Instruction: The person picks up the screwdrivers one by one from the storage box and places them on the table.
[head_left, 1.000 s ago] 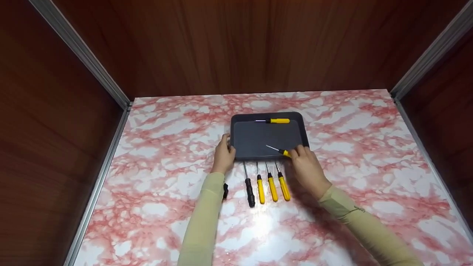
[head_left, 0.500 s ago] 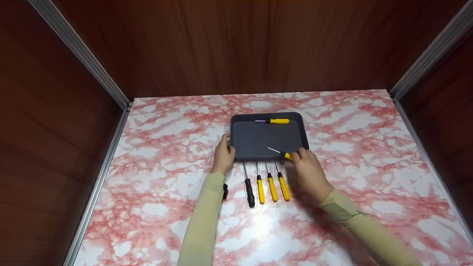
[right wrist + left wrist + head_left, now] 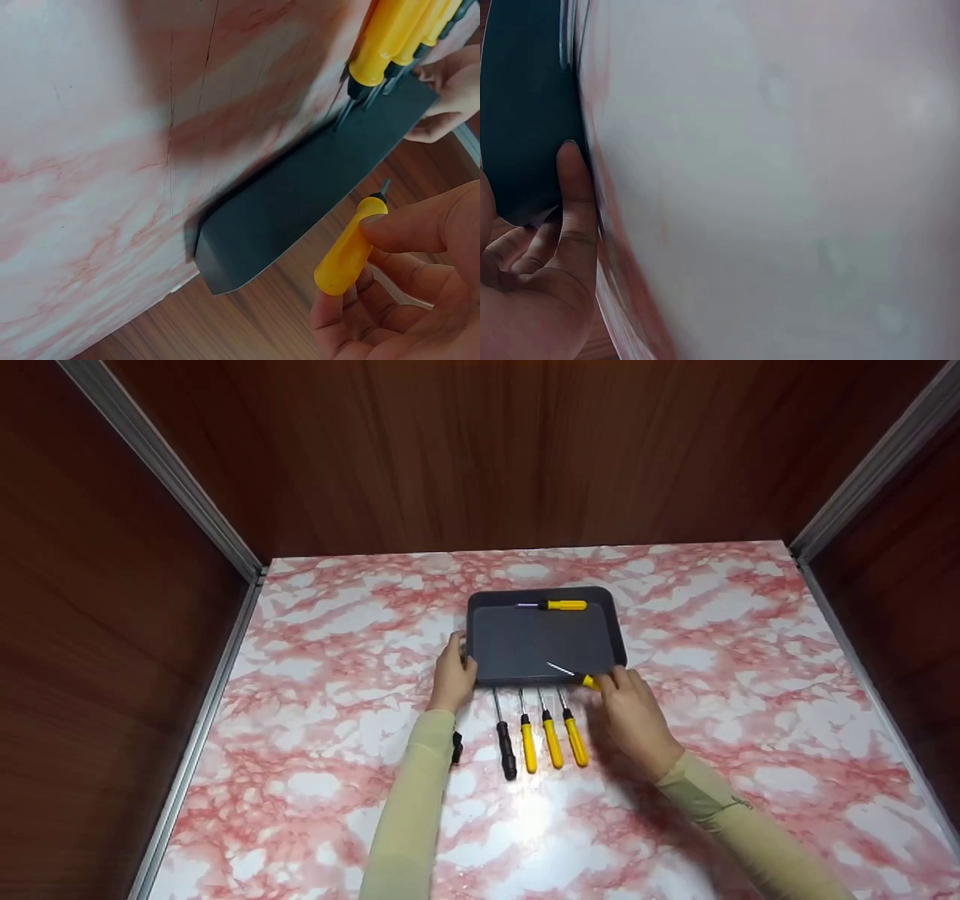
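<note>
My right hand (image 3: 637, 718) pinches the yellow handle of a screwdriver (image 3: 590, 682) over the front right corner of a dark grey tray (image 3: 543, 639). Its thin shaft points to the back left, above the tray floor. In the right wrist view, thumb and fingers hold that yellow handle (image 3: 346, 251). At the tray's front left corner, my left hand (image 3: 453, 675) grips the side, the thumb on the front wall (image 3: 525, 112) in the left wrist view. Another yellow-handled screwdriver (image 3: 566, 605) lies in the tray along the back wall.
In front of the tray lie a black-handled screwdriver (image 3: 507, 750) and three yellow-handled screwdrivers (image 3: 553, 741), side by side, shafts toward the tray. Everything rests on a red and white marbled table (image 3: 315, 787). Dark wood panels (image 3: 480, 457) stand behind and at both sides.
My right hand has shifted slightly right and toward the front with the screwdriver, whose tip moved the same way. The left hand and the tray have stayed nearly still.
</note>
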`<act>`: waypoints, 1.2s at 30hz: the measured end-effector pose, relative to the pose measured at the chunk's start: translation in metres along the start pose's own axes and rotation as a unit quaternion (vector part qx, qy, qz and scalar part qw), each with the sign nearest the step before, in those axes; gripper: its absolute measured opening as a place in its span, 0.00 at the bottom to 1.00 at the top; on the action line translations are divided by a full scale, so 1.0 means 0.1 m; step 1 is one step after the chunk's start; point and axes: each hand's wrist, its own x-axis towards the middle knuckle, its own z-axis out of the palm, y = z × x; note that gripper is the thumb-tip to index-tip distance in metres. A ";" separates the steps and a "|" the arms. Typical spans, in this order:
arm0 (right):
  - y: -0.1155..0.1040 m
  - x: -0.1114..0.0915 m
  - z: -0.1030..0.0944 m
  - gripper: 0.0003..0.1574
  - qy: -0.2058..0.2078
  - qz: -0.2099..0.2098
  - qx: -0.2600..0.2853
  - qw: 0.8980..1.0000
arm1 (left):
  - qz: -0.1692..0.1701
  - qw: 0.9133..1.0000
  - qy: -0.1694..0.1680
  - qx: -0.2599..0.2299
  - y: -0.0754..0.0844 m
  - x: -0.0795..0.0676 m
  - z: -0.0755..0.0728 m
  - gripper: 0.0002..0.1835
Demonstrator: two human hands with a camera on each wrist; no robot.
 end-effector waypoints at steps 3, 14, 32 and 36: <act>0.00 -0.01 -0.01 0.17 0.002 -0.003 -0.001 1.000 | -0.005 1.000 -0.007 0.003 0.00 0.00 0.00 0.25; 0.00 -0.07 -0.04 0.18 0.005 0.000 0.021 1.000 | 0.010 1.000 -0.004 0.012 0.00 0.00 0.01 0.25; -0.03 -0.17 -0.06 0.31 -0.006 0.014 0.020 1.000 | 0.007 1.000 -0.001 0.005 0.01 -0.01 -0.01 0.25; -0.02 -0.22 -0.06 0.19 0.002 0.015 0.015 1.000 | 0.007 1.000 -0.005 0.001 0.02 -0.03 -0.02 0.25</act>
